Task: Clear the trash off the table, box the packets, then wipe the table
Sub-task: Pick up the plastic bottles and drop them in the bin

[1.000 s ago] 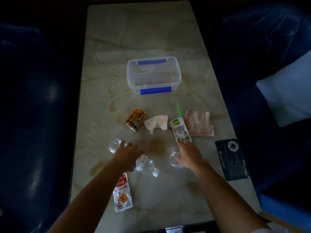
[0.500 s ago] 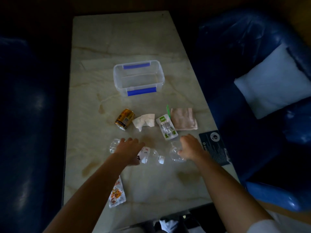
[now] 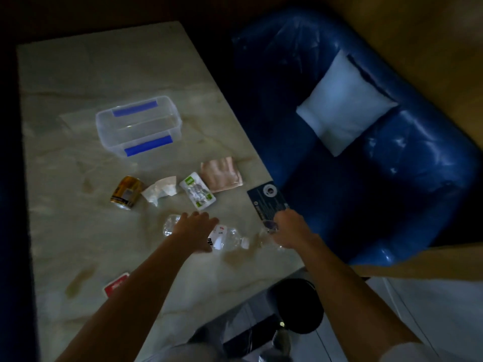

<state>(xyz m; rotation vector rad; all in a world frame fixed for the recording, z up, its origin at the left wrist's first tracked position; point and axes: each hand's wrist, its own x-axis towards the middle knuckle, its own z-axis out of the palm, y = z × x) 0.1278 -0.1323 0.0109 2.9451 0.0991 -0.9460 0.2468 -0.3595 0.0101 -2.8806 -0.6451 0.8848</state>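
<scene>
From my feed, the marble table [image 3: 78, 74] fills the left half. At its near left edge, about seven o'clock from the left hand, one red packet [image 3: 116, 286] pokes out from under the left forearm. At eleven o'clock from that hand lies one gold can [image 3: 127, 192] on its side, its label too blurred to read, and touching it on the right one crumpled tissue [image 3: 160, 192]. Beyond them, at twelve o'clock, stands one clear box [image 3: 138, 126] with two blue clips. The left hand [image 3: 194, 232] lies fingers spread over one clear plastic bottle [image 3: 224, 239] lying flat; I cannot tell whether it grips it. Right of the tissue sits one white-and-green packet [image 3: 197, 191], print unreadable, then one pinkish cloth [image 3: 221, 174]. The right hand [image 3: 291, 228] is closed on something clear and crumpled at the table's right edge, over a dark card [image 3: 266, 198]. At two o'clock, a blue sofa [image 3: 418, 165] carries one white cushion [image 3: 345, 103]; a black bin [image 3: 298, 304] stands below.
</scene>
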